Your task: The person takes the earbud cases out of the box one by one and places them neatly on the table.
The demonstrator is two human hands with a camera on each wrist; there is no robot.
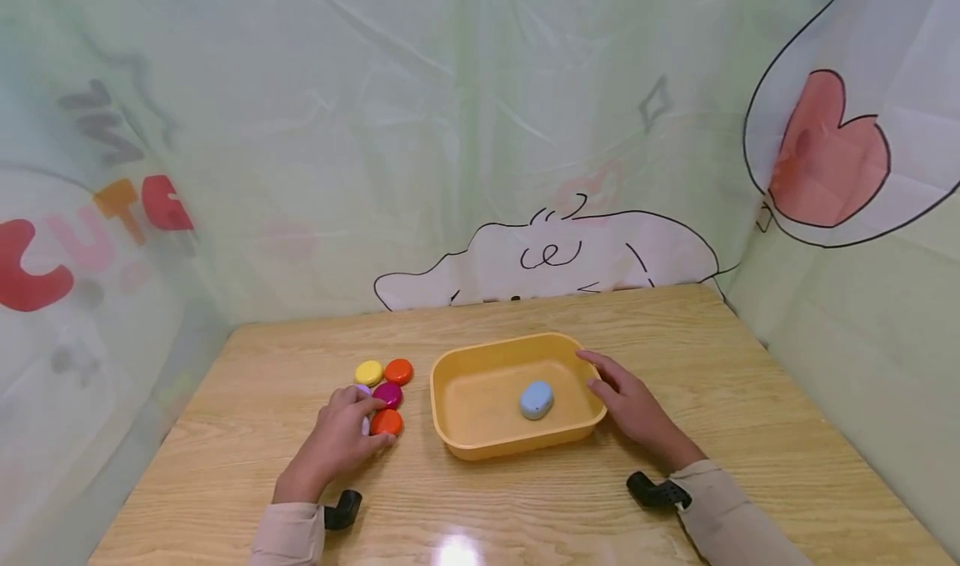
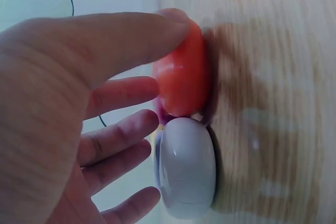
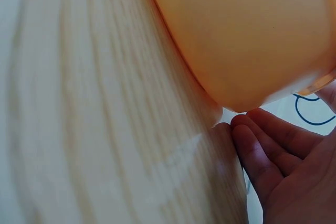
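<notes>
My left hand (image 1: pixel 343 435) pinches a glossy orange-red rounded disc (image 2: pixel 185 74) between thumb and index finger at the left of the table. Beside it lie a magenta disc (image 1: pixel 389 395) and a pale lilac-white disc (image 2: pixel 188 169); another lilac disc (image 1: pixel 363 390) is partly hidden by the hand. Behind these sit a yellow disc (image 1: pixel 369 373) and a second orange-red disc (image 1: pixel 399 371). My right hand (image 1: pixel 630 399) holds the right end of a shallow yellow-orange plastic tray (image 1: pixel 480 448), thumb at the rim and fingertips against the outer wall. A light blue rounded piece (image 1: pixel 536 400) lies inside the tray.
The wooden table (image 1: pixel 525 508) carries everything. A pale green printed curtain (image 1: pixel 337 132) hangs behind and along both sides of it. Each wrist wears a black camera mount (image 1: pixel 343 509) near its beige sleeve (image 1: pixel 288 534).
</notes>
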